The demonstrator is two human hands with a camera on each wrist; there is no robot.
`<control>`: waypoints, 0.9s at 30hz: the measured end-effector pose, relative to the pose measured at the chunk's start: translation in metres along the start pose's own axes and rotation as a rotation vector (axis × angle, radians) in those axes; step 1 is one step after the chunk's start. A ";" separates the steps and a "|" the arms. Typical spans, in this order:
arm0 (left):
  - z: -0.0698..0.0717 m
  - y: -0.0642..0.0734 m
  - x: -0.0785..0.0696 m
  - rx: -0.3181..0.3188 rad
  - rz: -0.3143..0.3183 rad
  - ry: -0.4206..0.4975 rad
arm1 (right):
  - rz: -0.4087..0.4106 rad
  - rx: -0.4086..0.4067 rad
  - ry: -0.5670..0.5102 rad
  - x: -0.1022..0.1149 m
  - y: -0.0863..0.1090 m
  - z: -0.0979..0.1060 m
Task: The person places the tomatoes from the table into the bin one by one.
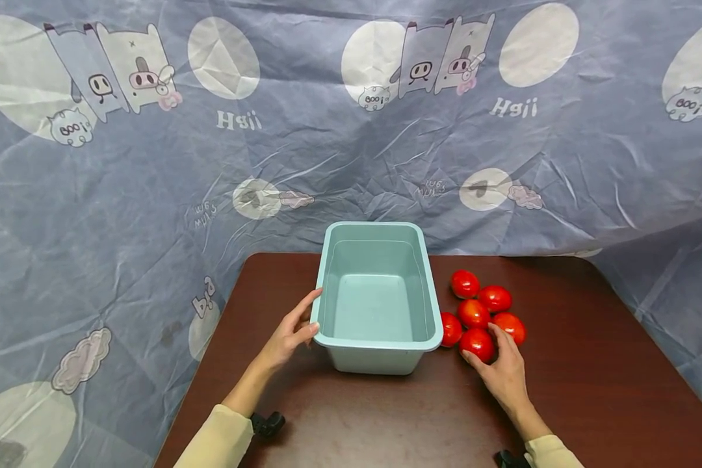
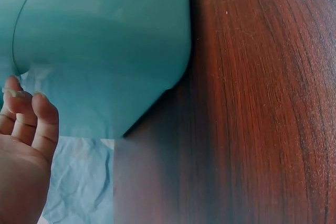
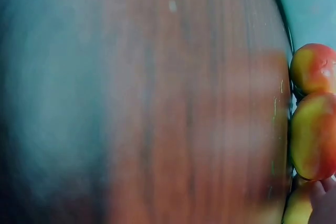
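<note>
A pale green-blue plastic basin (image 1: 374,346) stands on the table, nothing inside it. My left hand (image 1: 290,335) holds its left rim near the front corner, thumb at the rim; in the left wrist view the curled fingers (image 2: 44,119) show against the basin's wall. Right of the basin lies a cluster of several round, glossy fruits, red from above and yellow-green on the sides in the right wrist view. My right hand (image 1: 506,374) has thumb and fingers around the nearest red fruit (image 1: 477,344), which rests among the others. Another fruit (image 1: 450,329) lies against the basin's right side.
The dark brown wooden table (image 1: 591,364) has rounded far corners. Behind and beside it hangs a grey-blue printed cloth (image 1: 327,149), close to the basin's far end. More fruits (image 1: 495,298) lie just beyond my right hand. Dark straps with small devices sit at both wrists.
</note>
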State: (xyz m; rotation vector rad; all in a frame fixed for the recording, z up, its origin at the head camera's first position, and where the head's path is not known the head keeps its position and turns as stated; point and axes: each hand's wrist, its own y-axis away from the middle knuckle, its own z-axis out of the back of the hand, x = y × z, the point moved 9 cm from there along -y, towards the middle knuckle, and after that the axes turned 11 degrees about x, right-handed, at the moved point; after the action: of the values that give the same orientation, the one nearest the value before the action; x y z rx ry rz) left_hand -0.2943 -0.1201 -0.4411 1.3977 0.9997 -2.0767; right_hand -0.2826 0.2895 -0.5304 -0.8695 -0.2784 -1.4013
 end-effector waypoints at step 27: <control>0.003 0.003 0.023 -0.010 -0.042 0.018 | -0.192 -0.003 -0.067 -0.002 -0.002 0.016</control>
State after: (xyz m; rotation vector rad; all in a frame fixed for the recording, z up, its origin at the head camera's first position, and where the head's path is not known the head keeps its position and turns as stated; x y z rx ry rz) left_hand -0.3031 -0.1238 -0.4620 1.4041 1.0539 -2.0903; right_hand -0.2799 0.3019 -0.5200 -0.9122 -0.4195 -1.5518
